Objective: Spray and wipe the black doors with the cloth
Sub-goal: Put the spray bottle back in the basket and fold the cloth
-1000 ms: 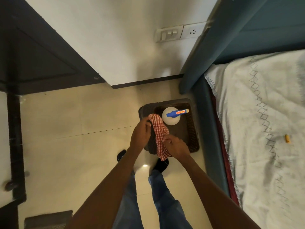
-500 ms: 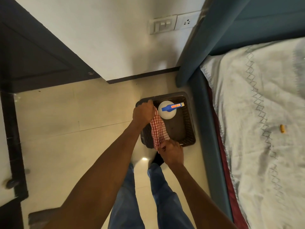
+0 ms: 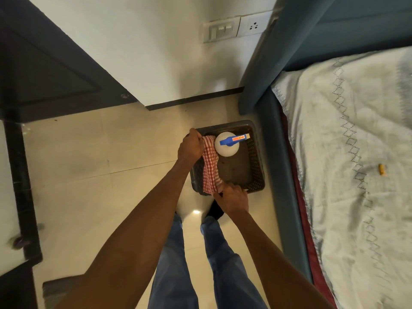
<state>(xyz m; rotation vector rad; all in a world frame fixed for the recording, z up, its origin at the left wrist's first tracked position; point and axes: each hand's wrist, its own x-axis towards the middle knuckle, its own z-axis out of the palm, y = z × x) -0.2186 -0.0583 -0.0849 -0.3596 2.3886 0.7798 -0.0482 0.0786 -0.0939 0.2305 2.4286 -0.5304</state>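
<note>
A red-and-white checked cloth [image 3: 210, 166] is stretched lengthwise over the left side of a dark brown plastic basket [image 3: 256, 166] on the floor. My left hand [image 3: 191, 145] grips the cloth's far end at the basket's back left corner. My right hand [image 3: 233, 196] pinches its near end at the basket's front edge. A white spray bottle [image 3: 226, 144] with a blue trigger head stands upright in the basket's back part, right beside the cloth. A black door [image 3: 51, 72] stands at the upper left.
A bed [image 3: 356, 152] with a pale patterned sheet and teal frame fills the right side, close to the basket. A second black door edge [image 3: 20, 186] runs down the far left. A dark mat [image 3: 60, 288] lies at the bottom left. My legs stand on cream floor tiles.
My hands have pulled apart along the cloth, left hand moving to the far end and right hand to the near end, so the bunched cloth is now drawn out long.
</note>
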